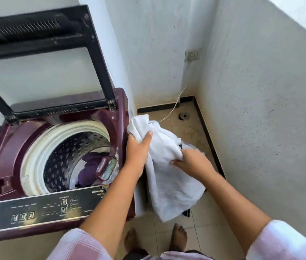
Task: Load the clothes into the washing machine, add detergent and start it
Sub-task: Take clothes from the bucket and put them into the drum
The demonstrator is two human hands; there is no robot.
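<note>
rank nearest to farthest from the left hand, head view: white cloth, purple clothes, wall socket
1. white cloth, gripped in the left hand
2. purple clothes, left, down in the drum
3. wall socket, on the far wall ahead

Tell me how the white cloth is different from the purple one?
The white cloth is pale; the purple cloth is dark. The white cloth hangs outside the washing machine, held by the left hand and right hand; the purple cloth lies inside the drum, untouched. Both are crumpled.
</note>
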